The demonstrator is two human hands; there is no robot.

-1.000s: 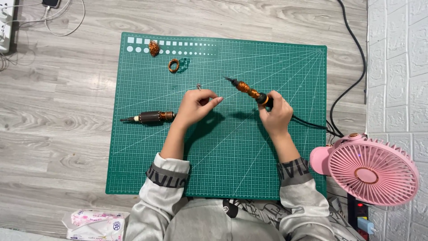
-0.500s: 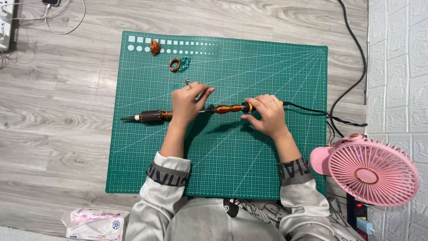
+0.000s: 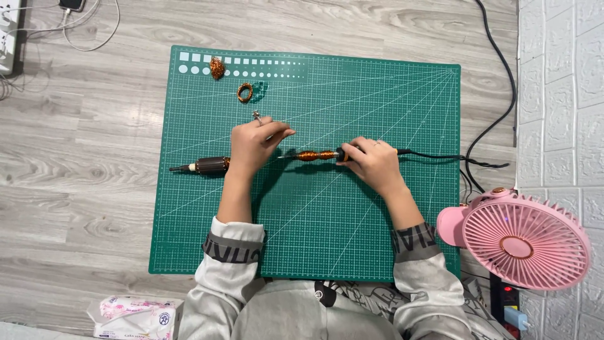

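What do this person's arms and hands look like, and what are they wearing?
Both hands, the left hand and the right hand, are bare, with no gloves. A thin ring shows on a right-hand finger. The forearms are uncovered: light grey sleeves are pushed up towards the elbows, each ending in a dark grey cuff with lettering woven around it.

Home hobby corner, green cutting mat [image 3: 377, 239] on wood-look floor [image 3: 82, 189], pink fan [image 3: 525, 239], tissue pack [image 3: 135, 315]

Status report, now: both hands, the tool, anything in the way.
Right hand grips corded soldering iron, lying flat. Left hand at its tip, grip unclear. Motor armature beside left wrist.
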